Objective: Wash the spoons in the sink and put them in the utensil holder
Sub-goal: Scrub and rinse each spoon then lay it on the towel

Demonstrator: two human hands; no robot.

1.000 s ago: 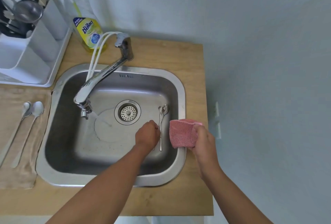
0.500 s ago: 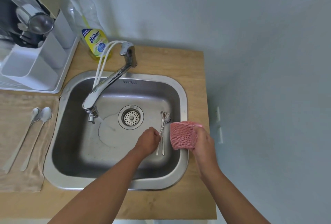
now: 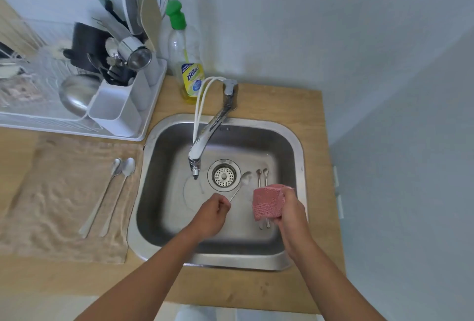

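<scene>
Two bare forearms enter frame from lower edge, no sleeves visible up to frame border. Left hand (image 3: 214,211) and right hand (image 3: 291,208) uncovered: no gloves, no rings, no watch or wristband seen. Wrists bare. Nails too small to make out. Rest of person out of shot.

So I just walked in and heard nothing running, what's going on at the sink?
A person is washing spoons. The left hand pinches the handle of one spoon over the sink, while the right hand holds a pink scrubber just beside it. Two more spoons lie on the sink floor, partly under the scrubber. Another two spoons on the towel sit left of the sink. No water shows at the tap.
</scene>
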